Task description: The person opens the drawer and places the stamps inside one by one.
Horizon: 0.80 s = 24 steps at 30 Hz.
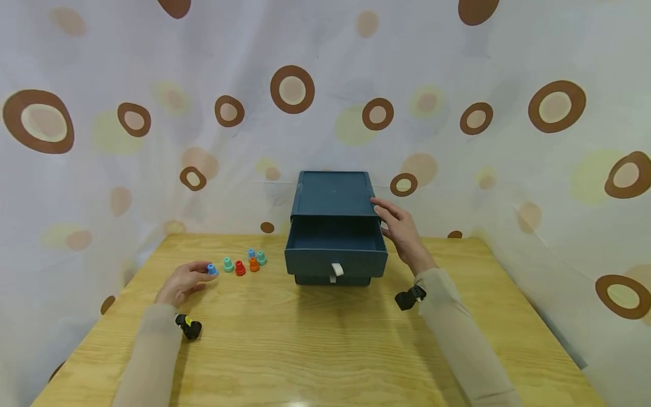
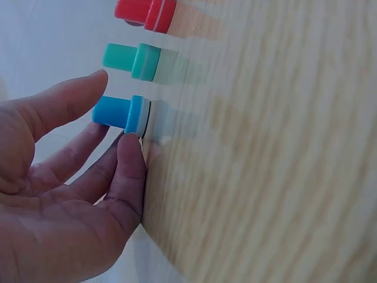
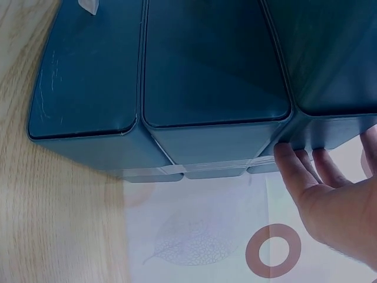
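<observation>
A small blue peg (image 1: 212, 269) is pinched between the thumb and fingertips of the left hand (image 1: 183, 282) on the left part of a wooden table (image 1: 325, 350), toward its far edge. The peg is seen standing on its wider flanged base, its long axis upright and its narrow end pointing up off the tabletop; in the left wrist view the flange (image 2: 139, 115) is pressed against the wood while a fingertip (image 2: 131, 147) is laid at its rim. Just to the right, a cluster of similar pegs is lined toward the drawer unit: a teal peg (image 1: 228, 264), a red peg (image 1: 240, 268), an orange peg (image 1: 254, 264), and behind them another blue one (image 1: 251, 253) and another teal one (image 1: 261, 258), all upright.

At the middle of the far edge a dark blue drawer unit (image 1: 333, 195) is placed, its upper drawer (image 1: 335, 249) pulled out toward the near edge, a pale pull tab (image 1: 336, 269) hanging at its front. The right hand (image 1: 402, 229) is laid with straight fingers against the unit's right side, gripping nothing; in the right wrist view the fingertips (image 3: 288, 159) are shown touching the casing.
</observation>
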Each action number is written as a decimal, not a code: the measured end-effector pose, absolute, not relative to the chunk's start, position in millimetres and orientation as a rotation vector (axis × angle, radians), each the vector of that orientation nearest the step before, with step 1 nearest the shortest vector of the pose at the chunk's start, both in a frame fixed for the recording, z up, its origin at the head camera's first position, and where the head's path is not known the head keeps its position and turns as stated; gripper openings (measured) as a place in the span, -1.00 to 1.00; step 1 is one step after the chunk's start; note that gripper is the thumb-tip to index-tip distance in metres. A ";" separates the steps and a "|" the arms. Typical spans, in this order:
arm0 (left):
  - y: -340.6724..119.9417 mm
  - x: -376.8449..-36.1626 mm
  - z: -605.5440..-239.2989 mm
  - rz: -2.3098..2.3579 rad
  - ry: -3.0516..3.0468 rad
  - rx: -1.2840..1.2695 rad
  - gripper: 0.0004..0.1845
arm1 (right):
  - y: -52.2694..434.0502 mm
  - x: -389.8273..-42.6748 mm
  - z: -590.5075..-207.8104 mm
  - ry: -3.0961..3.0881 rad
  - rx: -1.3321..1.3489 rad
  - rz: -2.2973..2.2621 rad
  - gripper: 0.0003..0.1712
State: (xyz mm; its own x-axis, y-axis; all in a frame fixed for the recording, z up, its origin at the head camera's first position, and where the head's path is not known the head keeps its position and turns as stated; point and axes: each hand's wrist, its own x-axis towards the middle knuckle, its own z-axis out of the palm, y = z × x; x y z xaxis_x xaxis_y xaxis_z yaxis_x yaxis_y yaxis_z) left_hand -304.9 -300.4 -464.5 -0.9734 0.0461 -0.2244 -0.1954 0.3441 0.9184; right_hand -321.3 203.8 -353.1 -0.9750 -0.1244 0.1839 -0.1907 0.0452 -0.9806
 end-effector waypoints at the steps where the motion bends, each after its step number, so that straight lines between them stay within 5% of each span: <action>1: -299.6 -306.1 -464.2 1.684 2.391 -0.128 -0.31 | 204.7 -321.0 -353.2 -2.233 0.338 2.110 -0.44; 24: -295.5 -308.7 -461.3 1.645 2.430 -0.178 -0.36 | 208.1 -320.7 -355.0 -2.244 0.327 2.072 -0.41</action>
